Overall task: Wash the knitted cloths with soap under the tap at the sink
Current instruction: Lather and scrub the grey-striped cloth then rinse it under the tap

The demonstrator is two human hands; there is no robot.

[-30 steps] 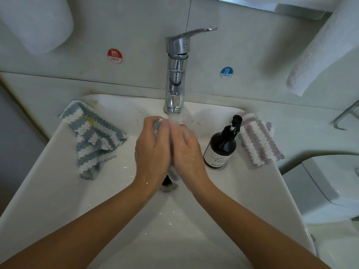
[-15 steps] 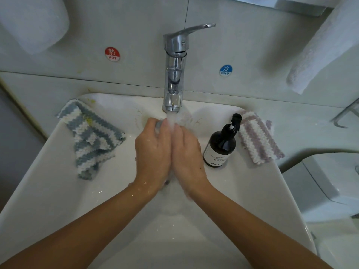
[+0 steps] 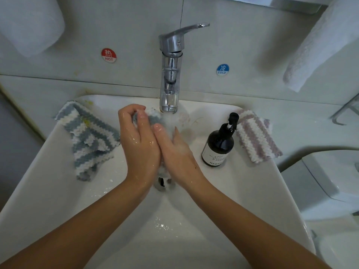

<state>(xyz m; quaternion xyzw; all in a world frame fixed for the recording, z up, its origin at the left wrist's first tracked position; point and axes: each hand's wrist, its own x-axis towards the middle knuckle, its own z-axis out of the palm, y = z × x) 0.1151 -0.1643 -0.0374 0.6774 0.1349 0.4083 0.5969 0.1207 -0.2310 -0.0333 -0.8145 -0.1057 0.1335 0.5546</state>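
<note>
Water runs from the chrome tap (image 3: 170, 78) onto a blue and white knitted cloth (image 3: 153, 117) pressed between my two wet hands over the white sink (image 3: 58, 191). My left hand (image 3: 138, 144) curls over the cloth's top, fingers closed on it. My right hand (image 3: 174, 152) lies flat against its other side, under the stream. Most of this cloth is hidden between my palms. A second blue and white striped cloth (image 3: 88, 138) is draped over the sink's left rim. A pink and white striped cloth (image 3: 256, 135) lies on the right rim.
A dark soap pump bottle (image 3: 219, 144) stands on the sink's right side, close to my right hand. The drain (image 3: 163, 183) shows just below my wrists. Red HOT (image 3: 108, 54) and blue COLD (image 3: 222, 69) stickers sit on the wall. White towels (image 3: 318, 47) hang at the upper corners.
My left hand has slid up and curled over the cloth's top, while my right hand has slipped down against it. More of the cloth shows under the tap.
</note>
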